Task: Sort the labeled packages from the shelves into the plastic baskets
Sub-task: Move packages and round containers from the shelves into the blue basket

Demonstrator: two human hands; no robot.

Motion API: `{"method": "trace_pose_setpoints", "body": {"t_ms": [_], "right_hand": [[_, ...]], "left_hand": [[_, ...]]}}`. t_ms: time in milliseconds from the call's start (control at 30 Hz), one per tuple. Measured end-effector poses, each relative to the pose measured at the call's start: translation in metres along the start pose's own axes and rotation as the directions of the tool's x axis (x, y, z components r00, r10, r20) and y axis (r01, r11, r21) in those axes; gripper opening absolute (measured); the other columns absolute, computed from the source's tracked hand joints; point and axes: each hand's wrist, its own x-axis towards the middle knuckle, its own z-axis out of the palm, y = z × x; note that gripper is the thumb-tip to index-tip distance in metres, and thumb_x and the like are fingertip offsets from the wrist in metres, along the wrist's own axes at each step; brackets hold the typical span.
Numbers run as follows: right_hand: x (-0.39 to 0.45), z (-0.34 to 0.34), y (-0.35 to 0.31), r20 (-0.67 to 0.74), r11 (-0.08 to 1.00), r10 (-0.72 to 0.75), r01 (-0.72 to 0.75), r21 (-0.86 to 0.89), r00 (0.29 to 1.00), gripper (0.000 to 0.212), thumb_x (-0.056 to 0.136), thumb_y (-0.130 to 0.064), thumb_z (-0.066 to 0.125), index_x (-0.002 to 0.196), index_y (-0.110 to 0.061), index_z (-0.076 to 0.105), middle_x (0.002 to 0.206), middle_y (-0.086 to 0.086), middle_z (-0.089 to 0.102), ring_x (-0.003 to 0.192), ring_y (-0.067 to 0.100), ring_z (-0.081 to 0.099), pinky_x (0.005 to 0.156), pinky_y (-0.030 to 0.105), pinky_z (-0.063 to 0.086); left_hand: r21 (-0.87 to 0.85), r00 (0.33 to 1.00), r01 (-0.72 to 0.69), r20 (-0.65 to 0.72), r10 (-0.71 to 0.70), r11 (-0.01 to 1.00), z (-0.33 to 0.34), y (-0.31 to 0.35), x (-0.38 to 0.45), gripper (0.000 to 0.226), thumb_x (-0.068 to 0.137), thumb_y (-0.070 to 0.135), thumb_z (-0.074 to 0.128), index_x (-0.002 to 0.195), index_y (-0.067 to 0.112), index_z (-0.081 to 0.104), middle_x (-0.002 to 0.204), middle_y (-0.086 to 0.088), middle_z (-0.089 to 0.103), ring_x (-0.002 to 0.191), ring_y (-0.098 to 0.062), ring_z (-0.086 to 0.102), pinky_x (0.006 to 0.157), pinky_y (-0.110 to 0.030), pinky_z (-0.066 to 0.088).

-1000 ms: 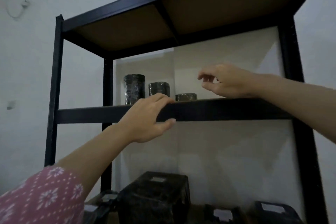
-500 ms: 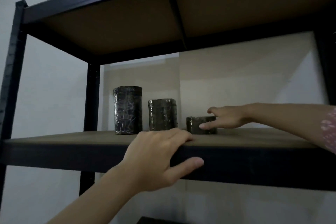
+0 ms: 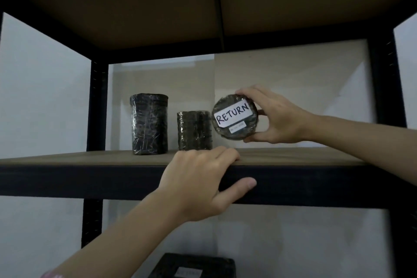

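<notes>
Your right hand (image 3: 277, 117) pinches a round, flat black-wrapped package (image 3: 235, 117) between fingers above and thumb below, lifted clear of the shelf board (image 3: 90, 158) and tilted so its face points toward you. A white label (image 3: 232, 113) on it reads "RETURN". Your left hand (image 3: 200, 183) clasps the shelf's dark front edge, fingers over the board, thumb pressed against the rail. Left of the held package, two wrapped cylinders stand upright on the board: a short cylinder (image 3: 195, 130) just beside it, and a tall cylinder (image 3: 149, 124) farther left. Below, another wrapped package (image 3: 191, 266) shows at the bottom.
</notes>
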Motion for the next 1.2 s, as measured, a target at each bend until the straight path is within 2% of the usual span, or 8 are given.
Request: {"method": "trace_pose_setpoints", "body": {"t_ms": [133,233,433,633,800,900,1067,1200], "right_hand": [[0.000,-0.004,-0.021,-0.156,0.994,-0.019,0.002,-0.110,0.988,0.089,0.064,-0.045,0.075,0.132,0.000,0.038,0.129,0.011,0.048,0.107,0.019,0.054,0.079,0.027,0.056],[-0.003,-0.005,-0.029,-0.214,0.988,0.038,-0.069,-0.138,0.976,0.091,0.064,-0.056,0.066,0.133,-0.004,0.038,0.127,0.010,0.053,0.106,0.018,0.054,0.073,0.030,0.056],[-0.015,-0.014,-0.048,-0.285,0.979,0.145,-0.179,-0.097,0.947,0.092,0.062,-0.054,0.071,0.134,-0.008,0.037,0.124,0.005,0.054,0.107,0.014,0.053,0.076,0.031,0.056],[-0.065,-0.028,-0.097,-0.445,0.943,0.316,-0.331,0.047,0.838,0.090,0.062,-0.040,0.082,0.135,-0.013,0.037,0.121,-0.005,0.049,0.105,0.003,0.049,0.075,0.012,0.053],[-0.131,-0.037,-0.141,-0.482,0.900,0.390,-0.435,0.021,0.784,0.097,0.061,-0.045,0.079,0.139,-0.006,0.035,0.125,-0.003,0.049,0.111,0.006,0.050,0.093,0.010,0.043],[-0.167,-0.042,-0.158,-0.471,0.871,0.437,-0.491,0.010,0.766,0.098,0.064,-0.045,0.078,0.142,-0.008,0.032,0.129,-0.007,0.045,0.114,0.002,0.046,0.091,0.007,0.043],[-0.232,-0.047,-0.185,-0.439,0.802,0.557,-0.595,0.062,0.705,0.096,0.064,-0.052,0.069,0.141,-0.007,0.032,0.129,-0.006,0.044,0.114,0.002,0.045,0.091,0.029,0.050],[-0.288,-0.054,-0.203,-0.385,0.734,0.651,-0.672,0.098,0.654,0.092,0.065,-0.050,0.070,0.139,-0.010,0.033,0.129,-0.009,0.043,0.116,0.003,0.045,0.093,0.036,0.052]], "left_hand": [[0.016,1.000,-0.003,-0.027,0.003,1.000,0.002,-0.001,-0.001,0.053,0.086,0.063,0.026,0.093,0.025,0.062,0.078,0.012,0.065,0.057,-0.012,0.061,0.044,-0.024,0.038],[0.020,0.999,-0.002,-0.034,0.003,1.000,0.003,-0.002,-0.002,0.052,0.086,0.063,0.028,0.091,0.024,0.062,0.075,0.012,0.065,0.056,-0.012,0.061,0.044,-0.022,0.034],[0.000,0.999,-0.026,-0.038,0.026,1.000,0.003,-0.003,-0.002,0.055,0.086,0.063,0.026,0.092,0.022,0.062,0.076,0.011,0.065,0.058,-0.012,0.061,0.044,-0.023,0.037],[0.016,0.999,-0.031,-0.021,0.032,0.999,0.001,-0.002,-0.004,0.065,0.081,0.069,0.015,0.103,0.024,0.056,0.088,0.010,0.063,0.070,-0.013,0.062,0.053,-0.026,0.042],[0.024,1.000,0.004,0.008,-0.005,1.000,0.003,0.001,-0.001,0.063,0.079,0.069,0.019,0.097,0.021,0.056,0.089,0.006,0.063,0.076,-0.020,0.061,0.066,-0.032,0.045],[-0.098,0.999,0.042,-0.027,-0.045,0.994,0.001,0.021,0.001,0.041,0.083,0.050,0.041,0.102,0.017,0.057,0.098,0.003,0.063,0.085,-0.020,0.059,0.084,-0.033,0.038],[-0.337,0.978,0.063,-0.166,-0.125,0.939,-0.001,0.105,-0.020,0.040,0.077,0.034,0.052,0.112,0.014,0.056,0.112,0.002,0.059,0.104,-0.014,0.054,0.092,-0.026,0.029],[-0.433,0.991,0.091,-0.053,-0.126,0.897,0.002,0.180,-0.038,0.046,0.074,0.032,0.051,0.116,0.012,0.054,0.119,0.001,0.057,0.111,-0.017,0.053,0.092,-0.025,0.027]]}}
